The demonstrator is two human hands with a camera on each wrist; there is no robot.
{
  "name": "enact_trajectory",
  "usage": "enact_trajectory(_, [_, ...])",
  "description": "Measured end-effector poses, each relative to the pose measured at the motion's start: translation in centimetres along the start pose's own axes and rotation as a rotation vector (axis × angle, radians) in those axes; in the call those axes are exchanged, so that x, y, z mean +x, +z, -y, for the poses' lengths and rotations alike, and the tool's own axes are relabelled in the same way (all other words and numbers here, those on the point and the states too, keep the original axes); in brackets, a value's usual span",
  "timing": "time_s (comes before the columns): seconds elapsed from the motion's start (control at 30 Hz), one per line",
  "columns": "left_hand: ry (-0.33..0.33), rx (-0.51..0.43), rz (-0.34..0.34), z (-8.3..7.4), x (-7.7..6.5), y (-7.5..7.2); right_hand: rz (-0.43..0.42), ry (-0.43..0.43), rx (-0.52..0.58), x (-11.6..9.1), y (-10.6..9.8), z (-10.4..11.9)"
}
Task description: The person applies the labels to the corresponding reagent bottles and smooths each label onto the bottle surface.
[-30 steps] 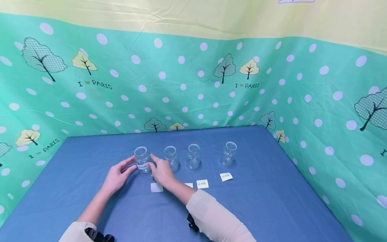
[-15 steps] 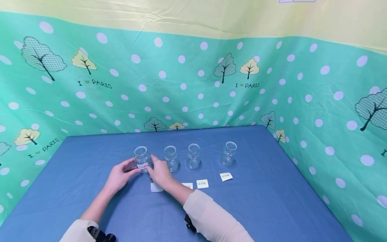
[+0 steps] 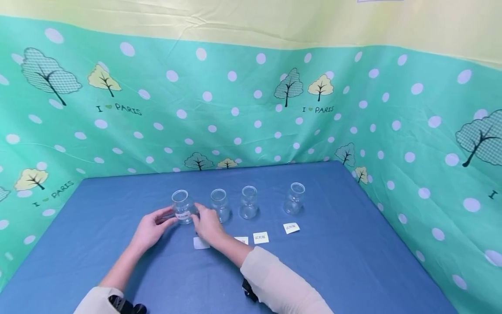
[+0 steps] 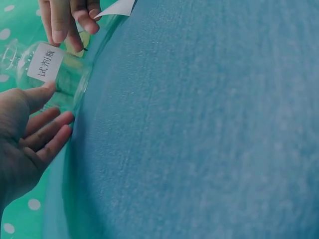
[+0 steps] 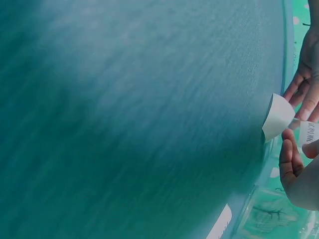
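Labelled jar (image 3: 181,206) left of centre in frame, held by my left grip (image 3: 152,227) and right grip (image 3: 208,224), thumbs at its label (image 3: 182,216); far fingers unclear. That one nearly done, I judge; three bare jars (image 3: 249,203), paper slips (image 3: 260,237) on bench (image 3: 196,281), remain.
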State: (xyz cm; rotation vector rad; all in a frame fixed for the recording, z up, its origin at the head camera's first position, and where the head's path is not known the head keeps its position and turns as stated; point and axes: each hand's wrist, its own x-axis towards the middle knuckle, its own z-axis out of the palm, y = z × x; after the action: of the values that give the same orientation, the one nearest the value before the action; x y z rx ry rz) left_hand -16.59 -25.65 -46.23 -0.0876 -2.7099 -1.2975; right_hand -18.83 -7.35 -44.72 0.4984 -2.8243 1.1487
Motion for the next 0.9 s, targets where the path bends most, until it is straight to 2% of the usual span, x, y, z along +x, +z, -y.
enact_trajectory(0.2, [-0.044, 0.076, -0.042, -0.5, -0.5, -0.7, -0.015, -0.117, -0.018, -0.7, -1.0, -0.2])
enact_trajectory(0.33, [-0.085, 0.135, -0.046, -1.4, -0.9, -1.1, 0.013, -0.178, -0.056, -1.4, -1.9, -0.3])
enact_trajectory(0.6, [-0.136, 0.225, 0.078, -3.7, -1.9, -1.3, 0.044, -0.241, -0.064, -2.8, -3.9, -0.8])
enact_trajectory(0.77, [-0.117, 0.231, 0.1, -5.1, -2.2, -1.0, 0.06, -0.251, -0.03, -3.5, -5.1, -1.4])
enact_trajectory(0.9, [-0.096, 0.201, 0.114, -6.4, -2.3, -0.5, 0.071, -0.246, -0.009, -3.8, -5.8, -2.0])
